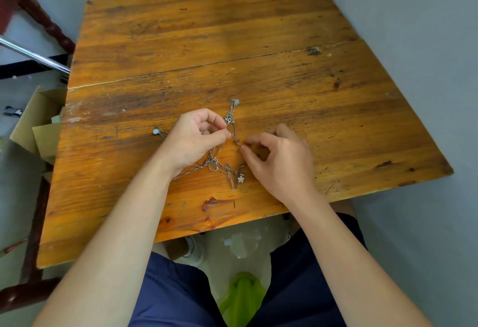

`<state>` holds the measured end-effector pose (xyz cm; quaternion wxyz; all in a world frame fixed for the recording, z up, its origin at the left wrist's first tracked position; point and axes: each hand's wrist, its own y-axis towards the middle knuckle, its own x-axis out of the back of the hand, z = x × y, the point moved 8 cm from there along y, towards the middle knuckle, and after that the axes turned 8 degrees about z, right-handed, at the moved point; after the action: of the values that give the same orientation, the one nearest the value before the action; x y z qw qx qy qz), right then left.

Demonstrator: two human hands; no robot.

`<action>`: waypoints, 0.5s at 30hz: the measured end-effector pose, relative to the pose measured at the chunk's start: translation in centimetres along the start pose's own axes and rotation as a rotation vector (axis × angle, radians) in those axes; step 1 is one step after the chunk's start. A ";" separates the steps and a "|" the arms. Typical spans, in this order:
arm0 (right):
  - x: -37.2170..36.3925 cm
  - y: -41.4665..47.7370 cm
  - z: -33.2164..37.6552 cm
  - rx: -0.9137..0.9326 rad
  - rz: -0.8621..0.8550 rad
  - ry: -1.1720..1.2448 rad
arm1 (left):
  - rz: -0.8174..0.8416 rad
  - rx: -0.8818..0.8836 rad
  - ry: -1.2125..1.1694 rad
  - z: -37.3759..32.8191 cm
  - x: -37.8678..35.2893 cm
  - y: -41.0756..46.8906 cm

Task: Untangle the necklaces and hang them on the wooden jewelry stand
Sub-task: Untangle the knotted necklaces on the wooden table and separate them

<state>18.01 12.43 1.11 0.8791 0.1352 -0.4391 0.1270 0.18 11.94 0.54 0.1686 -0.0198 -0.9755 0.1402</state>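
Observation:
A knot of thin silver necklaces (pixel 222 165) lies on the wooden table (pixel 207 50) near its front edge. One strand runs up to a small cluster pendant (pixel 234 102). A white flower pendant (pixel 240 179) lies at the tangle's lower right, and a round pale pendant (pixel 156 132) sits apart to the left. My left hand (pixel 192 140) pinches a chain between thumb and fingertips. My right hand (pixel 278 157) pinches another strand just right of it. No wooden jewelry stand is in view.
A cardboard box (pixel 38 119) stands on the floor left of the table, below a metal tube (pixel 33 55) and dark red wooden rails (pixel 38 16). A grey wall runs along the right side. My legs and a green object (pixel 243 298) are under the table's front edge.

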 end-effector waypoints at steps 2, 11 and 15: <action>0.0 0.1 -0.2 0.008 -0.003 0.029 | -0.002 -0.005 -0.008 -0.1 -0.1 0.0; 0.7 -0.4 -1.1 0.081 0.060 0.098 | -0.015 -0.017 0.005 0.3 -0.2 0.2; 1.2 -0.4 -1.3 0.074 0.069 0.148 | -0.041 -0.027 0.009 0.5 -0.1 0.3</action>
<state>19.81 12.67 1.25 0.8986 0.1427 -0.3724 0.1828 0.08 12.13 0.00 0.1757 -0.0027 -0.9766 0.1237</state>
